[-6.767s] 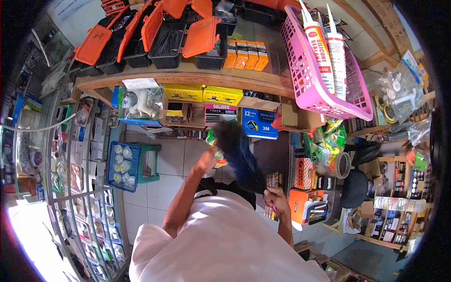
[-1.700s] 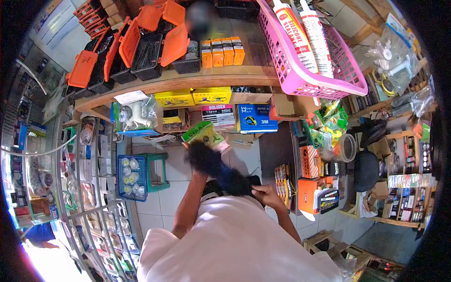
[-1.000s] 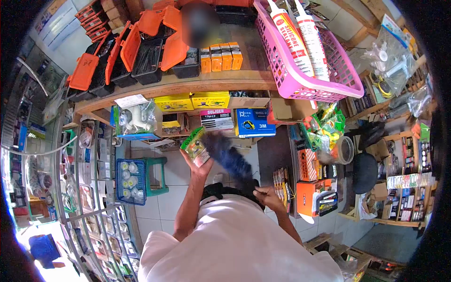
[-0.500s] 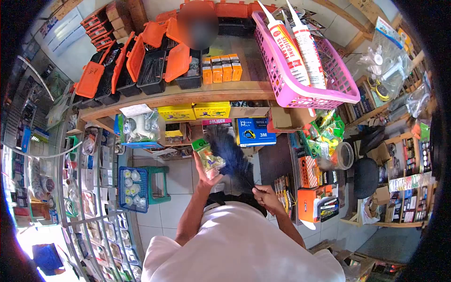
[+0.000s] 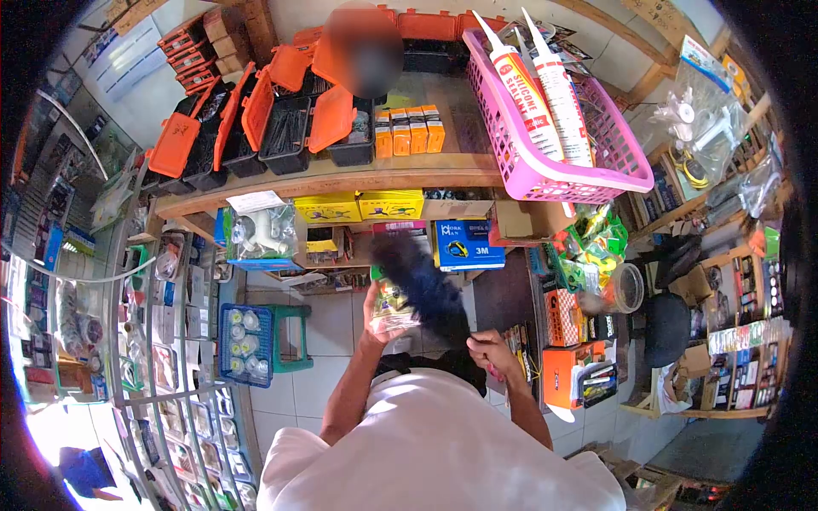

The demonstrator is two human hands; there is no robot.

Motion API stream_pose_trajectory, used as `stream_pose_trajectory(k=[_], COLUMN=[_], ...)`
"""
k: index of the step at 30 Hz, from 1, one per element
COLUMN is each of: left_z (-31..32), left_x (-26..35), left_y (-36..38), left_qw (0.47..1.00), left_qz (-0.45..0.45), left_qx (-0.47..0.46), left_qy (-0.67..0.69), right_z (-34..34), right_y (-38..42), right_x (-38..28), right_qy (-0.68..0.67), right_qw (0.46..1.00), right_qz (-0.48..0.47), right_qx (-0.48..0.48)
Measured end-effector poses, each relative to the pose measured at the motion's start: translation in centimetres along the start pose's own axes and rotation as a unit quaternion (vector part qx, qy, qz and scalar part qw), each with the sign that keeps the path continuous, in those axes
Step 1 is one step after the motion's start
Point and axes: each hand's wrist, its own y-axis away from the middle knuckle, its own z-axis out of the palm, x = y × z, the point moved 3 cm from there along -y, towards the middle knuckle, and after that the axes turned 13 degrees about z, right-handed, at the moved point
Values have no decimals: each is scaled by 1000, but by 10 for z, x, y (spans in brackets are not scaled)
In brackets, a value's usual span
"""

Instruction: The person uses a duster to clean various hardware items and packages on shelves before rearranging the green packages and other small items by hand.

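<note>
My left hand (image 5: 375, 318) is wrapped round a clear plastic packet (image 5: 390, 308) with a green top, held upright in front of my body. The fingers of my right hand (image 5: 492, 351) are closed on the handle end of a dark blue feather duster (image 5: 426, 294). Its feathers slant up and left from my right hand and cover part of the packet's upper right side. Beyond the duster, a blue box (image 5: 469, 245) stands on the lower shelf.
A wooden shelf (image 5: 341, 180) bears black boxes with orange lids (image 5: 285, 128), small orange boxes (image 5: 409, 132) and a pink basket (image 5: 579, 183) with sealant tubes. A blue basket (image 5: 245, 345) is at the left beside a green stool (image 5: 294, 332). An orange box (image 5: 562, 375) stands right.
The duster's feathers have moved over the upper part of the packet. My right hand has shifted slightly right, my left hand slightly right too. The view has shifted a little.
</note>
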Motion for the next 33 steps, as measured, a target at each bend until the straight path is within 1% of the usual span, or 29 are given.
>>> stream_pose_trajectory(k=[1, 2, 3, 6, 7, 8, 9, 10, 12, 13, 14, 15, 16, 17, 18, 19, 20, 21, 22, 23, 24, 25, 26, 27, 28, 29, 30, 32, 33], left_z=[-7, -14, -25, -43, -65, -67, -69, -74, -78, -93, -119, -119, -123, -86, -63, -65, -68, -72, -77, -75, -82, -85, -85, -88, -91, -90, -93, -97, -97], left_x=[0, 1, 4, 4, 7, 5, 4, 3, 3, 11, 22, 34, 32, 16, 4, 5, 5, 7, 9, 7, 8, 10, 12, 17, 21, 20, 20, 20, 21], left_y=[1, 5, 10, 18, 25, 24, 25, 32, 39, 48, 62, 67, 66, 47, 37, 36, 37, 40, 44, 37, 40, 38, 34, 37, 42, 44, 45, 50, 50], left_qw=[991, 965, 967, 961, 961, 978, 988, 980, 976, 990, 960, 779, 780, 945, 975, 980, 980, 980, 977, 993, 980, 979, 977, 993, 986, 985, 987, 984, 978], left_qz=[28, 54, 43, 8, 7, -5, -17, -44, -77, -41, -5, -76, -76, -75, -63, -79, -81, -48, -15, -57, -48, -55, -62, -74, -84, -85, -74, -50, -39], left_qx=[123, 244, 236, 262, 262, 206, 150, 184, 172, 102, 28, -28, -28, 95, 204, 166, 166, 189, 211, 89, 177, 184, 191, 81, -31, -36, 11, 104, 150], left_qy=[-37, -73, -89, -86, -85, -25, 36, 63, 110, -86, -278, -621, -621, -303, 57, 73, 72, 48, 23, 53, 77, 72, 65, -39, -142, -144, -142, -138, -137], right_z=[-3, -5, -6, -12, -20, -18, -15, -14, -20, -22, -25, -27, -29, -28, -28, -31, -32, -33, -34, -32, -32, -31, -31, -30, -32, -28, -24, -16, -6], right_y=[2, 6, 8, 13, 10, 11, 14, 15, 15, 16, 18, 19, 19, 20, 20, 21, 23, 24, 23, 24, 26, 28, 31, 33, 36, 39, 43, 48, 53], right_x=[-4, -7, -9, -22, -21, -26, -31, -34, -27, -24, -21, -21, -20, -21, -22, -19, -15, -12, -12, -17, -22, -22, -20, -18, -20, -26, -31, -49, -66], right_qy=[-1, 2, 5, 39, 56, 56, 37, 17, 15, 35, 54, 45, 45, 24, 2, 2, 10, 18, 18, 26, 34, 33, 30, 27, 28, 51, 73, 95, 119], right_qw=[1000, 999, 998, 997, 998, 998, 999, 999, 999, 997, 994, 996, 996, 998, 998, 998, 996, 994, 994, 998, 999, 999, 997, 992, 992, 988, 979, 976, 977], right_qz=[-1, 30, 60, 37, 21, 20, 20, 19, 43, 56, 68, 43, 43, 54, 64, 63, 81, 98, 97, 63, 31, 29, 74, 118, 114, 93, 71, 56, 19], right_qx=[0, -17, -34, -63, -32, -32, -1, 29, 6, -27, -59, -60, -60, -27, 6, 6, -23, -53, -52, -12, 27, 27, -8, -43, -43, -111, -178, -189, -178])
